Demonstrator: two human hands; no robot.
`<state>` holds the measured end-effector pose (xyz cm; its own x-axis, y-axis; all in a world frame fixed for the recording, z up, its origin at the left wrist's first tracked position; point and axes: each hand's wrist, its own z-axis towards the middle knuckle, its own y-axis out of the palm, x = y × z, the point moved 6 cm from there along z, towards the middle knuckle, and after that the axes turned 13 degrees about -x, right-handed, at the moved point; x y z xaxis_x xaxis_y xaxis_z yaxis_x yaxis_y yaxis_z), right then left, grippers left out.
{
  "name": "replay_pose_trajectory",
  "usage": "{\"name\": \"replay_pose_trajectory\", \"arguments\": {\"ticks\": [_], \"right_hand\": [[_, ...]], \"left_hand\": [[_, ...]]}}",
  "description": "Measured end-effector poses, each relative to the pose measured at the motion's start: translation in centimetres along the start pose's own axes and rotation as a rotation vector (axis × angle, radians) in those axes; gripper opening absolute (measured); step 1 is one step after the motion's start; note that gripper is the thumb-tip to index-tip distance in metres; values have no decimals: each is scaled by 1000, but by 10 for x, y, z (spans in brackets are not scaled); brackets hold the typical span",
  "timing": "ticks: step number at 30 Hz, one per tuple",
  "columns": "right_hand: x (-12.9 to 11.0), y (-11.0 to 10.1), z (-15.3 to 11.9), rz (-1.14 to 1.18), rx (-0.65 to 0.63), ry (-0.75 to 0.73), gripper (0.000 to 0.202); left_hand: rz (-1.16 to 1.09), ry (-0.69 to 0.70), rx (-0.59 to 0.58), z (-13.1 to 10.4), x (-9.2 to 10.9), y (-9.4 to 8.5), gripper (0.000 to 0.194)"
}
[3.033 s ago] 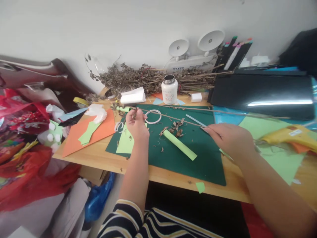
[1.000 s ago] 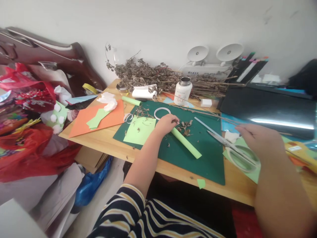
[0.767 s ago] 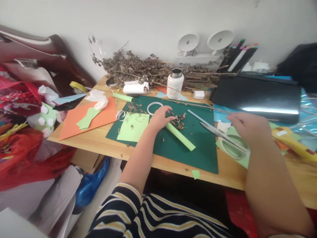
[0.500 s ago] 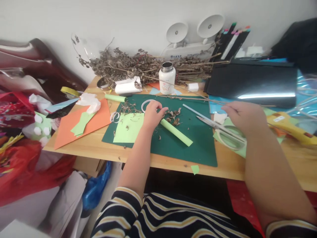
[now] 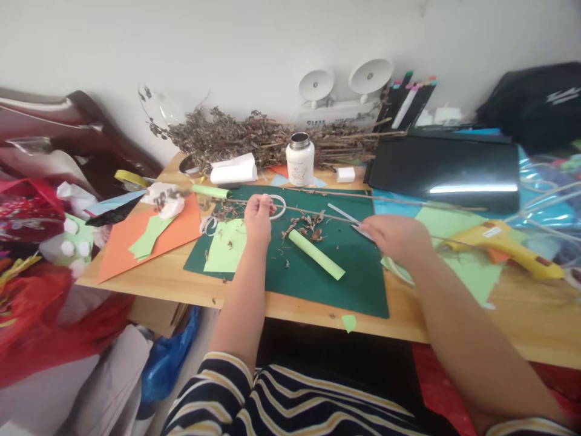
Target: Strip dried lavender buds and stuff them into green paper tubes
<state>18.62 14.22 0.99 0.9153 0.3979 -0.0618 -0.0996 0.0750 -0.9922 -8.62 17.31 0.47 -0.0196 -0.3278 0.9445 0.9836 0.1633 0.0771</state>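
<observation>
A long dry stem (image 5: 313, 210) stretches between my two hands above the green cutting mat (image 5: 318, 290). My left hand (image 5: 258, 219) is closed on it near a white ring (image 5: 282, 207). My right hand (image 5: 394, 236) is closed round the same stem at the mat's right side, over the scissors, which are mostly hidden. A rolled green paper tube (image 5: 316, 254) and crumbled dry leaves (image 5: 313, 225) lie on the mat between the hands. Beside my left forearm is a light green sheet (image 5: 224, 248). Another stem (image 5: 399, 200) lies along the mat's back edge.
A white open bottle (image 5: 300, 163) stands behind the mat, before a heap of dried plants (image 5: 236, 133). At right are a yellow glue gun (image 5: 503, 239) and a black glossy case (image 5: 445, 169). Orange paper (image 5: 122, 248) lies left.
My right hand has moved left and slightly down, nearer my left hand. My left hand has shifted left and now grips the stem. The view has tilted up a little.
</observation>
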Motion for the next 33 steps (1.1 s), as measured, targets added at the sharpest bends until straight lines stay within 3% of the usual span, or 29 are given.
{"name": "replay_pose_trajectory", "arguments": {"ticks": [4, 8, 14, 18, 24, 33], "right_hand": [[-3, -3, -4, -11, 178, -75, 36], [8, -12, -7, -62, 258, -50, 35], [8, -17, -7, -60, 260, -110, 35], [10, -17, -6, -11, 208, -58, 34], [7, -20, -5, 5, 195, 6, 37], [-2, -23, -5, 3, 137, -23, 35]], "left_hand": [[-359, -48, -74, -1, 8, 1, 33], [-409, -145, -107, -4, 10, 5, 51], [-470, -64, -35, -5, 12, 9, 21], [-456, -100, -9, -6, 8, 13, 20], [-443, -105, -96, -11, -4, 34, 23], [-332, -171, -383, -28, -7, 71, 34]]}}
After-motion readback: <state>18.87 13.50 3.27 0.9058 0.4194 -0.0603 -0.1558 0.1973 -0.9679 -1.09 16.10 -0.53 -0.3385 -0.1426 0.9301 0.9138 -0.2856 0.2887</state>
